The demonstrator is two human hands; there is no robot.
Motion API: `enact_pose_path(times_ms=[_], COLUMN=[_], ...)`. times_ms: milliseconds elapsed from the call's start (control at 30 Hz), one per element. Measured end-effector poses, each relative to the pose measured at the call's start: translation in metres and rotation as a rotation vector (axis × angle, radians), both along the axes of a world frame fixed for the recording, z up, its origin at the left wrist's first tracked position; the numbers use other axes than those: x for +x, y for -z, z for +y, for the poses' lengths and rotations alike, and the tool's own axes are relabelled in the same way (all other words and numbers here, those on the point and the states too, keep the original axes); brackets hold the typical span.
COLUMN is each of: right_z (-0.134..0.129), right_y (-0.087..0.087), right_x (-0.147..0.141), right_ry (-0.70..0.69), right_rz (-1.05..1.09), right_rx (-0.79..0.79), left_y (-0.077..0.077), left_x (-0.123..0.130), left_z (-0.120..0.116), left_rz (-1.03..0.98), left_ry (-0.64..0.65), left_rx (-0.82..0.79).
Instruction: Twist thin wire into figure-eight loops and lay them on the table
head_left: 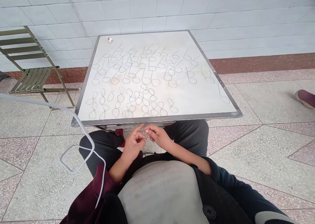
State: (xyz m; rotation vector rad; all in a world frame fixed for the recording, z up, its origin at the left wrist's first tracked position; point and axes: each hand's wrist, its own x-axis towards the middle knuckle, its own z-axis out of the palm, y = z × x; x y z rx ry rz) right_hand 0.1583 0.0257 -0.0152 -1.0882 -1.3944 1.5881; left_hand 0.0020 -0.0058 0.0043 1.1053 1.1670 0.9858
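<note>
Both hands meet just in front of the table's near edge. My left hand (133, 142) pinches a thin wire (144, 132) between thumb and fingertips, its index finger pointing forward. Close against it, my right hand (157, 136) grips the same wire, with fingers curled. Most of that wire is hidden by the fingers, so its full shape does not show. Ahead on the white table (199, 102) lie many thin wires: figure-eight wires (173, 106) in the near rows, and single loops with straight tails (155, 82) farther back.
A small white and red object (110, 40) sits at the table's far left corner. A folding chair (31, 76) stands left, by the tiled wall (147, 7). A pale grey cable (81, 127) hangs across my left side. Another person's shoe (305, 98) shows at the right edge.
</note>
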Motion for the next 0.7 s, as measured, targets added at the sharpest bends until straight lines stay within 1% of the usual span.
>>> enact_pose_path(times_ms=[133, 200, 300, 400, 467, 533, 600, 700], right_z=[-0.002, -0.002, 0.0, 0.003, 0.003, 0.0, -0.003, -0.008], right_y=[0.003, 0.004, 0.001, -0.004, -0.007, -0.009, -0.009, -0.008], right_x=[-0.004, -0.005, -0.005, -0.003, -0.002, -0.001, -0.003, -0.007], right_ry=[0.036, 0.041, 0.023, 0.014, -0.001, -0.037, -0.082, -0.106], right_rz=[0.195, 0.196, 0.112, 0.066, 0.065, 0.045, 0.008, -0.005], right_rx=[-0.147, -0.139, -0.065, -0.021, -0.01, -0.009, -0.011, -0.025], left_y=[-0.003, -0.003, -0.002, -0.002, -0.001, -0.001, 0.0, -0.002], left_x=[0.001, 0.001, 0.001, -0.001, -0.002, -0.004, -0.005, -0.006], left_z=[0.0, 0.0, 0.0, 0.001, 0.002, 0.003, 0.004, 0.004], left_rz=[-0.016, -0.024, -0.032, -0.051, -0.097, -0.154, -0.19, -0.185], left_ry=[0.025, 0.035, 0.023, -0.031, -0.107, -0.201, -0.265, -0.267], left_rx=[0.002, -0.002, -0.008, -0.034, -0.045, -0.039, -0.028, -0.003])
